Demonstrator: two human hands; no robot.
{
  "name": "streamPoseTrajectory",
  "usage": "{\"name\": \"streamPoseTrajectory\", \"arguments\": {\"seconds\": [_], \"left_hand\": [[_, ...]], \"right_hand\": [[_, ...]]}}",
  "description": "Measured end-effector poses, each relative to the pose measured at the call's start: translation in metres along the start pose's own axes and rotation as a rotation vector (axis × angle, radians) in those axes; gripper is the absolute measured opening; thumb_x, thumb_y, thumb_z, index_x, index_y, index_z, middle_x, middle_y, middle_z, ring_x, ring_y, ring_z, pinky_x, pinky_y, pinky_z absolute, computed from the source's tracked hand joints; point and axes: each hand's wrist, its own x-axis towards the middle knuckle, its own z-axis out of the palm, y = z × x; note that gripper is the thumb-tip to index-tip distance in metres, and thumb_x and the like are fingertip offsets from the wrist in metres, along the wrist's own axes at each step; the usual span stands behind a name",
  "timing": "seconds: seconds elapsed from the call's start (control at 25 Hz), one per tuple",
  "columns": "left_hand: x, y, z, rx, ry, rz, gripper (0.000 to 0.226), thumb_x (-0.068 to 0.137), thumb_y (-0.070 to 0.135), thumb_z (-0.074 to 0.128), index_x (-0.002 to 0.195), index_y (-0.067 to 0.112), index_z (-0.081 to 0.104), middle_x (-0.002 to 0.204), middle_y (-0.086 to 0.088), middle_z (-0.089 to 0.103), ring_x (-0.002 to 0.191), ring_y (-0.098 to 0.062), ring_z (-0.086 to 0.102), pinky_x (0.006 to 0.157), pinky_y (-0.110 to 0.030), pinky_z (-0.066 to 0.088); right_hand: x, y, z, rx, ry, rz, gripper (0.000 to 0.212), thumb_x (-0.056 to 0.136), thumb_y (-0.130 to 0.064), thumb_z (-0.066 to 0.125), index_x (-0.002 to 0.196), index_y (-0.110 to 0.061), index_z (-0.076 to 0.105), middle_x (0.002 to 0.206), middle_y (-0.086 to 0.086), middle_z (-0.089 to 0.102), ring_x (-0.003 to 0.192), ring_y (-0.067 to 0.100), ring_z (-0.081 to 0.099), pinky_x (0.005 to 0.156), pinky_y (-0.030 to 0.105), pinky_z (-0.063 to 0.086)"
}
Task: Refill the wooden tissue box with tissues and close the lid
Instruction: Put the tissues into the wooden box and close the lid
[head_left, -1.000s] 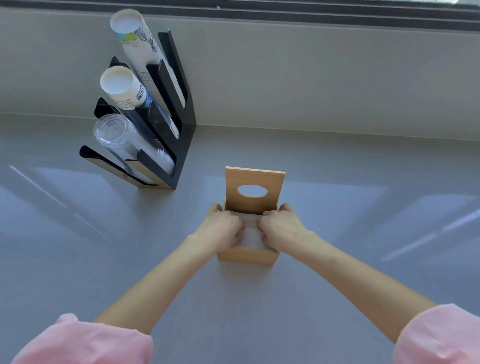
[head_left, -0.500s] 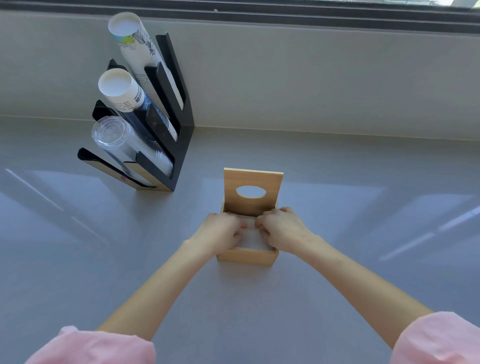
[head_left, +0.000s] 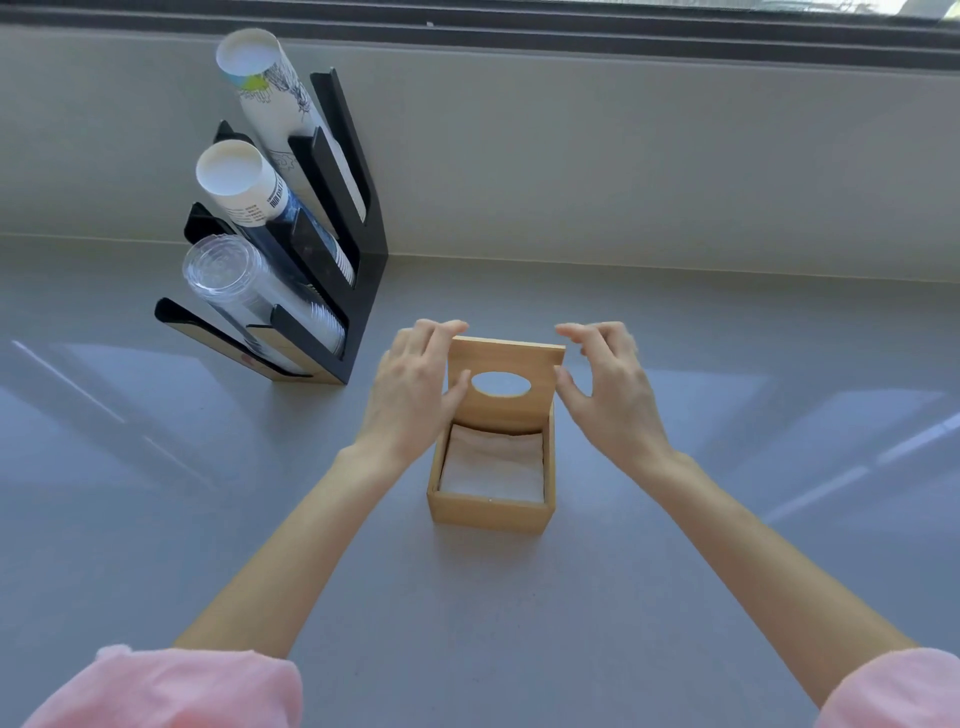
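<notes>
With the tissues (head_left: 493, 464) already lying flat inside the wooden tissue box (head_left: 491, 508) at the middle of the frame, the refilling looks done and the closing is the step in hand. Starting at the upper left of the frame, a black cup rack (head_left: 340, 291) leans against the wall, holding two sleeves of paper cups (head_left: 244, 182) and a stack of clear plastic cups (head_left: 244, 291); it stands well apart from the work. Moving rightward, the left hand (head_left: 410, 389) is at the left edge of the upright lid (head_left: 504, 382), fingers loosely curled over its top corner and thumb by the face, seemingly touching but not clamped. The lid itself stands nearly vertical at the box's far side, its oval slot facing me. Just right of it, the right hand (head_left: 605, 387) hovers beside the lid's right edge, fingers and thumb parted, slightly blurred; I cannot tell whether it touches the wood. On the grey counter (head_left: 727, 519) nothing else lies near. Next, I reckon both hands need to tip the lid forward and down evenly, keeping the tissues below the rim so the lid seats flush.
</notes>
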Motion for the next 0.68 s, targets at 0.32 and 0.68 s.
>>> {"name": "streamPoseTrajectory", "arguments": {"seconds": [0.32,0.68], "left_hand": [[0.022,-0.002,0.000,-0.001,-0.065,-0.026,0.022,0.090,0.019,0.052,0.110,0.013,0.061,0.110,-0.004,0.061,0.098,-0.024,0.058,0.074,-0.032,0.042],[-0.030,-0.012,-0.005,-0.066,0.031,0.123,0.002,0.078,0.013,0.069,0.080,0.014,0.069,0.079,0.002,0.069,0.072,-0.018,0.064,0.062,-0.022,0.050]], "right_hand": [[0.015,-0.008,0.008,0.005,-0.065,0.008,0.029,0.089,-0.003,0.049,0.113,-0.010,0.064,0.113,0.006,0.067,0.100,0.027,0.061,0.086,0.040,0.050],[-0.038,-0.001,0.006,0.092,0.003,-0.189,0.020,0.083,0.001,0.062,0.093,-0.011,0.074,0.095,0.002,0.075,0.082,0.021,0.071,0.068,0.039,0.058]]}}
